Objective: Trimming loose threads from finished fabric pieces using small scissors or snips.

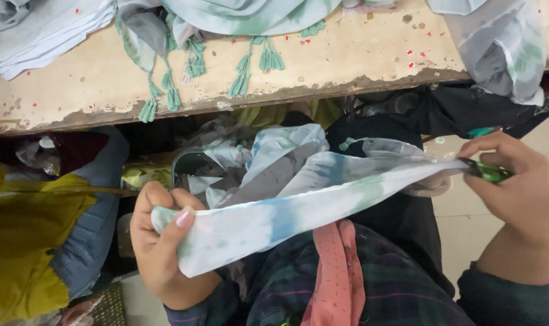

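Observation:
My left hand [160, 241] grips one end of a white scarf dyed in blue and green patches [286, 211], thumb on top of the folded edge. The cloth stretches taut to the right. My right hand [519, 187] pinches its other end together with a small green-handled tool [488, 172], probably a thread snipper. More of the scarf bunches up in my lap [274, 157]. A salmon-pink strip of fabric [338, 271] hangs over my dark plaid clothing below the scarf.
A worn wooden table [347, 60] runs across the top, with scarves bearing teal tassels [250, 66] hanging over its edge and folded pale cloth [39, 36] at left. Yellow and blue fabric [39, 241] lies at left. Dark cloth [461, 108] sits under the table.

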